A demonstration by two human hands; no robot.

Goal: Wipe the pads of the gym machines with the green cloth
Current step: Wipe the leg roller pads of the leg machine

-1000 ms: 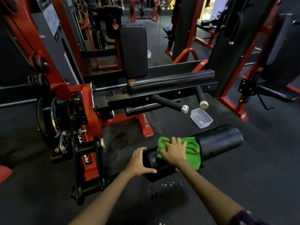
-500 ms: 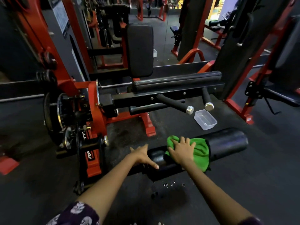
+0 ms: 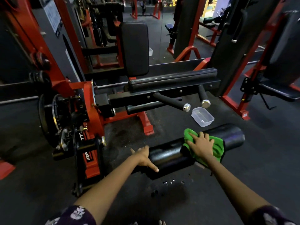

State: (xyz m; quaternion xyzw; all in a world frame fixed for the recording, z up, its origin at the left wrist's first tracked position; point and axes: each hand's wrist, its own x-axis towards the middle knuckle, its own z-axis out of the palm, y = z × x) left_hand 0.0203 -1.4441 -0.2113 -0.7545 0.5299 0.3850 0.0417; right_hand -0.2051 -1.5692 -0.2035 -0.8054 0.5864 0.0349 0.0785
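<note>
Roller pad: black, lying low and near you, running left to right.
Green cloth: draped over the pad's right half.
Your right hand: fingers spread flat, pressing the cloth.
Your left hand: open, bracing the pad's left end.
Plastic tub: just beyond the pad.

Both arms are reaching forward and down, elbows nearly straight, patterned sleeves showing at the bottom edge. Left hand is bracing against the near end of the roller pad, thumb pointing out along the front, fingers hidden behind it. Right hand is lying palm-down, fingers spread flat, pressing the green cloth onto the pad's top.
</note>
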